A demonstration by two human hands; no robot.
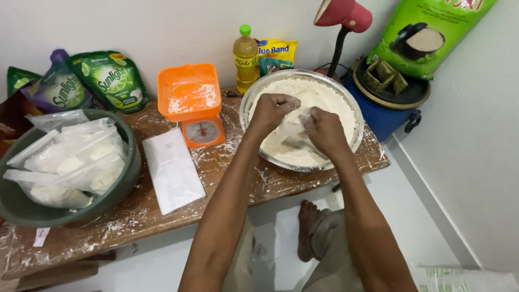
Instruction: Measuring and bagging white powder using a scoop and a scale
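Flour bowl (354,141), wide steel, sits on the wooden table (135,216) just right of the orange scale (195,105), heaped nearly full, so plenty left to bag. Left of the scale, the green basin (127,178) already holds several filled bags. Over the flour, the left hand (273,111) and the right hand (323,130) pinch a small clear bag (292,125), mouth up, long axis roughly upright, partly filled as far as I can judge.

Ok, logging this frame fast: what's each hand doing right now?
Left hand: closed on the clear plastic bag over the flour bowl.
Right hand: closed, gripping the same bag.
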